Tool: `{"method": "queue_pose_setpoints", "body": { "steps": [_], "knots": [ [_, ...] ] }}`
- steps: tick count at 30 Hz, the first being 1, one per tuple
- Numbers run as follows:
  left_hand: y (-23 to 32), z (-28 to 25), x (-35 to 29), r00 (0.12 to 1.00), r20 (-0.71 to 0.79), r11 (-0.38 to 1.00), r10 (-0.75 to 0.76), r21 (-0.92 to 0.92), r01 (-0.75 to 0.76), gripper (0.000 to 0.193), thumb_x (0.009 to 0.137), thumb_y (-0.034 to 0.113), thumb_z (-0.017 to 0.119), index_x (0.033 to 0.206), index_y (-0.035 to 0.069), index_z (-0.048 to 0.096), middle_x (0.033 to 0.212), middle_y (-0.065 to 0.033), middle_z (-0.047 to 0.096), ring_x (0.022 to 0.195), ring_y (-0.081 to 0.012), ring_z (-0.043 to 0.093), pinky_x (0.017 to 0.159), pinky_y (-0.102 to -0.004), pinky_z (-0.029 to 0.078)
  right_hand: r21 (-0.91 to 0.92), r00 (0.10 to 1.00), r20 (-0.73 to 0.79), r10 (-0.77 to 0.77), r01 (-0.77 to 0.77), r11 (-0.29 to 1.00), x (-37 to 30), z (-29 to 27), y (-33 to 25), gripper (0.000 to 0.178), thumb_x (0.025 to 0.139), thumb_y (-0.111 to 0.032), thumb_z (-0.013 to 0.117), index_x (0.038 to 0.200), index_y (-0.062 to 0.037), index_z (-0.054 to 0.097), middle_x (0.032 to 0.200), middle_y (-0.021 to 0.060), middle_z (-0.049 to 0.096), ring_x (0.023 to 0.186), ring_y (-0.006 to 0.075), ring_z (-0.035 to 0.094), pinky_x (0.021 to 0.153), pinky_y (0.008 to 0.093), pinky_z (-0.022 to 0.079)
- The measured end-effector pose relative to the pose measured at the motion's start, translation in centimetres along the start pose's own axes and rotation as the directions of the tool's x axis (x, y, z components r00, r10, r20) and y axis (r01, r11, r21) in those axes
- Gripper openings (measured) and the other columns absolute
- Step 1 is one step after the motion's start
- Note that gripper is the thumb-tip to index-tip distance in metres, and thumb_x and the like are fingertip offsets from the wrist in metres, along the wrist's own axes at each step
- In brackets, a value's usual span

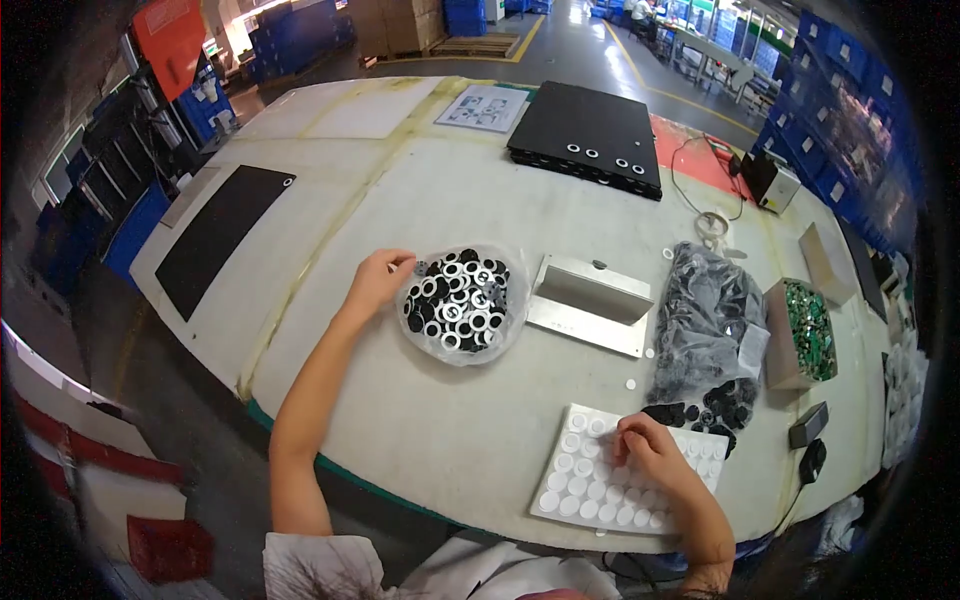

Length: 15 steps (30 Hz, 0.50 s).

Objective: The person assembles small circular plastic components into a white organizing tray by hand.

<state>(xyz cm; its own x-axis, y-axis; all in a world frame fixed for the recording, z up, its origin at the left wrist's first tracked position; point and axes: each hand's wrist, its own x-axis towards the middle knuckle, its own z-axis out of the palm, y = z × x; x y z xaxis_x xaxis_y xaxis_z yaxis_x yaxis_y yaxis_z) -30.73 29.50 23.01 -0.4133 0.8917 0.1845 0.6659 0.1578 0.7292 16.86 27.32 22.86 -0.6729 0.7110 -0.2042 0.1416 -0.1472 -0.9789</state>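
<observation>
My left hand (380,280) is at the left rim of a round container lined with a clear plastic bag (513,330). Its fingers are pinched together; whatever is between them is too small to make out. Many black and silver rings (455,312) fill the bag. Over on the right, my right hand (648,448) is above a white sheet of round white pads (585,490), fingers curled and closed near its upper part. The fingertips partly hide what they touch. An angled metal fixture (590,300) stands between the bag and a large bag of black parts (705,310).
Loose black caps (725,405) spill below the black bag. A box of green pieces (808,330) stands right of it. At the back are a stack of black panels (590,135), a printed sheet (482,107) and a tape roll (712,226). One black panel (225,240) lies left.
</observation>
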Motion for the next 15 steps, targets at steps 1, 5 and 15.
{"method": "queue_pose_setpoints", "body": {
  "steps": [1,5,15],
  "knots": [
    [-0.1,0.2,-0.1,1.0,0.004,1.0,0.001,0.003,-0.001,0.023,0.08,0.021,0.061,0.097,0.006,0.066,0.091,-0.0113,0.062,0.079,-0.0199,0.059,0.074,-0.0294,0.046,-0.002,1.0,0.0,0.004,-0.004,1.0,0.0,0.1,0.0,0.012,0.091,-0.003,0.038,0.1,0.0002,0.046,0.071,0.0063,0.052,0.065,0.014,0.051,0.062,0.0272,0.044],
    [0.9,0.6,-0.7,0.998,-0.051,1.0,-0.021,0.013,0.022,0.02,0.077,0.016,0.064,0.092,0.003,0.065,0.084,-0.0106,0.064,0.074,-0.0194,0.059,0.071,-0.0305,0.048,-0.048,1.0,0.007,-0.009,0.009,0.999,0.0,-0.2,-0.1,0.012,0.091,-0.003,0.038,0.099,0.0001,0.046,0.071,0.006,0.052,0.064,0.0136,0.051,0.061,0.0268,0.044],
    [7.4,0.6,-2.7,0.986,-0.079,0.982,0.148,-0.106,-0.156,0.015,0.077,0.012,0.064,0.089,0.004,0.064,0.08,-0.0067,0.062,0.065,-0.0158,0.054,0.063,-0.0278,0.046,-0.053,1.0,0.022,-0.003,0.004,0.999,-0.1,-0.2,-0.6,0.011,0.091,-0.004,0.039,0.097,-0.0008,0.047,0.074,0.0056,0.053,0.066,0.0131,0.051,0.061,0.0266,0.045]
  ]
}}
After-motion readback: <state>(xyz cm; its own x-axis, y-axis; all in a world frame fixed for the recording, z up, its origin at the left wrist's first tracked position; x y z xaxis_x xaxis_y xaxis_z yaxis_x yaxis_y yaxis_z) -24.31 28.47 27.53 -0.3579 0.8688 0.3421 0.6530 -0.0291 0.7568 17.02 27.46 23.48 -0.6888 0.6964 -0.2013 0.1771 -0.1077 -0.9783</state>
